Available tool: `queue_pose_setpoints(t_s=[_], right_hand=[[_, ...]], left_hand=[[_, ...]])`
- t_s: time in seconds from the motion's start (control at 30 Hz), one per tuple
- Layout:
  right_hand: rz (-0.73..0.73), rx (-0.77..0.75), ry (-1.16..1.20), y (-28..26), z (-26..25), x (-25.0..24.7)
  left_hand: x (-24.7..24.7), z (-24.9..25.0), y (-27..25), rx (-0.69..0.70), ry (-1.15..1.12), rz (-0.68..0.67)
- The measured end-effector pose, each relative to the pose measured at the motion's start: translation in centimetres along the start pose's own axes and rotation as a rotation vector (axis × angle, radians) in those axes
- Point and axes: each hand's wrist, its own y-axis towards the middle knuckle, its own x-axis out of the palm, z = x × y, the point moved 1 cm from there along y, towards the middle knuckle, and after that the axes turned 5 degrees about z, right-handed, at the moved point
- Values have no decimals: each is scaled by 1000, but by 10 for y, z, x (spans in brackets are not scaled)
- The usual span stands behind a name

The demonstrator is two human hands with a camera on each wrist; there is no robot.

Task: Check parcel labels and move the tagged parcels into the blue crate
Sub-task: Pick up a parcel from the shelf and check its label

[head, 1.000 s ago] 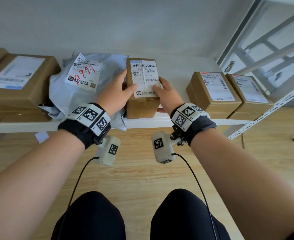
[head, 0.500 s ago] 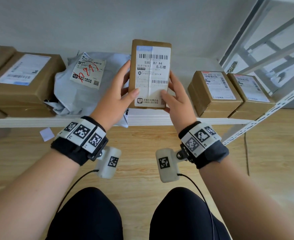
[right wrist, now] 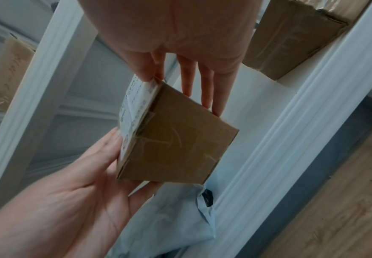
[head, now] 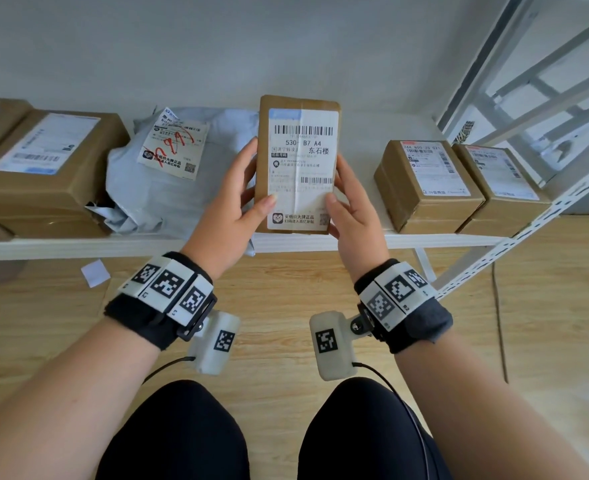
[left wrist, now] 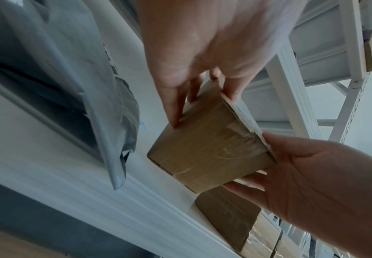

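A second ago the small cardboard parcel point(head: 296, 164) stood on the white shelf point(head: 78, 245) with both hands around it; now it is raised clear of the shelf and tipped upright, its white label point(head: 302, 169) facing the head camera. The left hand point(head: 229, 216) and right hand point(head: 353, 216) have risen with it, thumbs on the label face, fingers behind the box. Over the last half second it has barely moved.

Labelled brown parcel point(head: 296, 164), upright, aloft

Soft even daylight; wrist views dim, perhaps blurred
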Motion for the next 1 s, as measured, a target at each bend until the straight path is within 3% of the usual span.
queue_pose_setpoints(t_s=[1.0], right_hand=[[15,-1,-47,0,3,-9]], left_hand=[[5,6,0,-9,16,9]])
